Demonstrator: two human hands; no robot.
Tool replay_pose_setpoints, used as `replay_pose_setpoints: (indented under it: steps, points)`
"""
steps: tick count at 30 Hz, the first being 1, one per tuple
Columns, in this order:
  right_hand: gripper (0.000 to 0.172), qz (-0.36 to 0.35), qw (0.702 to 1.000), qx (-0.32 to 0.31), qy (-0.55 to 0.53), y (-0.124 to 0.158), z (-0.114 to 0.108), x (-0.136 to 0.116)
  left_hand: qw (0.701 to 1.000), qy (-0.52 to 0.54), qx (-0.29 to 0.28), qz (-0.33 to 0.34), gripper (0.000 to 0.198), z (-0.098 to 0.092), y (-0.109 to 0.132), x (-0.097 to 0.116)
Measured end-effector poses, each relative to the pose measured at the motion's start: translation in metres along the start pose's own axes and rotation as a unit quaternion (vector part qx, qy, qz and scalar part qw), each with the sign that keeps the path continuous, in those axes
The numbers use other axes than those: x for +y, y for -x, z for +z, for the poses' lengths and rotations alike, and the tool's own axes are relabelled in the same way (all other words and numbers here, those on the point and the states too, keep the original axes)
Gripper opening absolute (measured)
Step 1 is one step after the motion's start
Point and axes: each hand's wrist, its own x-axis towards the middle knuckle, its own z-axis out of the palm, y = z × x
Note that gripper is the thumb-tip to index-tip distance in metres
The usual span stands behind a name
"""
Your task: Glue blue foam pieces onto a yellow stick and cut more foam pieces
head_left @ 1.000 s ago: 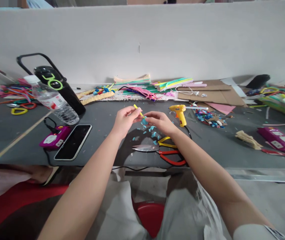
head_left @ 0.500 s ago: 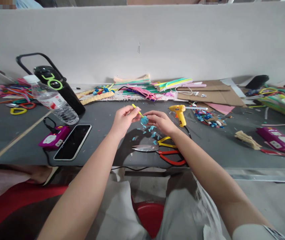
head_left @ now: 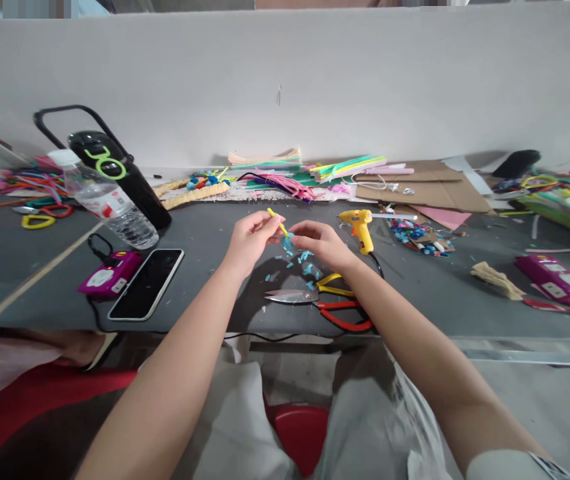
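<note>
My left hand [head_left: 249, 244] pinches a short yellow fuzzy stem [head_left: 277, 221], which looks like pipe cleaner. A small blue tuft [head_left: 287, 241] sits at the stem's lower end. My right hand [head_left: 325, 245] has its thumb and fingertips closed on the tuft's right side, hiding part of it. Below my hands, several small blue snippets [head_left: 307, 268] lie scattered on the grey table. Closer to me, scissors [head_left: 292, 297] with one yellow and one red handle rest partly under my right forearm, blades pointing left.
A yellow glue gun [head_left: 361, 230] lies right of my right hand. On the left are a phone [head_left: 147, 283], purple power strip [head_left: 109, 275], water bottle [head_left: 109, 200] and black flask [head_left: 137, 183]. Pipe cleaner bundles [head_left: 349, 167] line the wall. Cardboard [head_left: 425, 183] lies at the back right.
My right fingertips have moved slightly left and closed over the blue tuft, covering more of it. My left hand keeps its pinch on the yellow stem.
</note>
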Motion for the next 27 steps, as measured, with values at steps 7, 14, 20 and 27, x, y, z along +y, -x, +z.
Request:
replay_pose_setpoints:
  steps: [7,14,20,27]
  points:
    - [0.026,0.023,0.998,-0.003,-0.052,-0.003,-0.0013,0.0042,1.0,-0.009,0.002,0.004,0.036,0.0001,0.0002,0.0011]
    - [0.028,0.048,0.996,-0.011,-0.072,-0.0021,0.0003,0.006,1.0,-0.014,-0.002,0.012,0.036,-0.0005,-0.0011,-0.0009]
    - [0.03,0.04,0.998,-0.012,-0.052,-0.0019,0.0006,0.006,1.0,-0.012,0.0,0.015,0.037,-0.0006,-0.0023,-0.004]
    - [0.032,0.033,0.999,-0.017,-0.032,-0.0024,-0.0006,0.0072,1.0,-0.009,-0.006,0.015,0.038,0.0002,-0.0023,-0.0046]
